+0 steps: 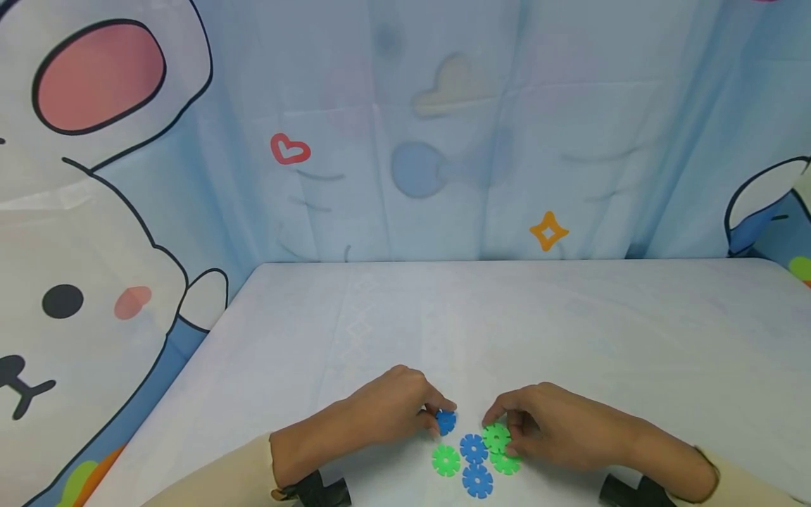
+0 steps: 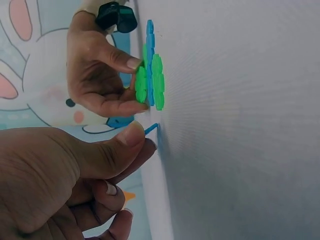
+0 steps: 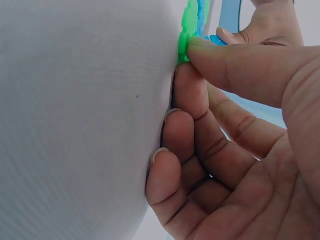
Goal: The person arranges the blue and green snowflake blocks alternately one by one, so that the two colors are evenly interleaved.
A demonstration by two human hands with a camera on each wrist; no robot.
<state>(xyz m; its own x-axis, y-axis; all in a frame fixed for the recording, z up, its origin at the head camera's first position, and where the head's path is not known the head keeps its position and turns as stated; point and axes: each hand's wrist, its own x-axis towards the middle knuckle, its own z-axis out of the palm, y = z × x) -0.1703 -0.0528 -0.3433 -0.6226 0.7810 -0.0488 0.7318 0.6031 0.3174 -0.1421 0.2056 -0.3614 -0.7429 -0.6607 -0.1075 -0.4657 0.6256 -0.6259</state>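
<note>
Between thumb and forefinger, my left hand point(image 1: 395, 405) pinches a blue notched disc point(image 1: 446, 422); the left wrist view shows this blue disc point(image 2: 151, 129) edge-on, tilted at the fingertips. My right hand point(image 1: 564, 426) holds a green notched disc point(image 1: 496, 437) by its edges, forefinger at the far side and thumb at the near side. Just below it lies a second green disc point(image 1: 505, 465), partly covered by the thumb. Two blue discs, one farther point(image 1: 473, 448) and one nearer point(image 1: 477, 480), sit beside the green pair. Whether any discs interlock I cannot tell.
A lone green disc point(image 1: 446, 460) lies near the left hand on the white table point(image 1: 570, 324). Behind the table hangs a light blue printed curtain point(image 1: 355, 204). Dark wrist-camera mounts point(image 1: 326, 491) sit under both wrists.
</note>
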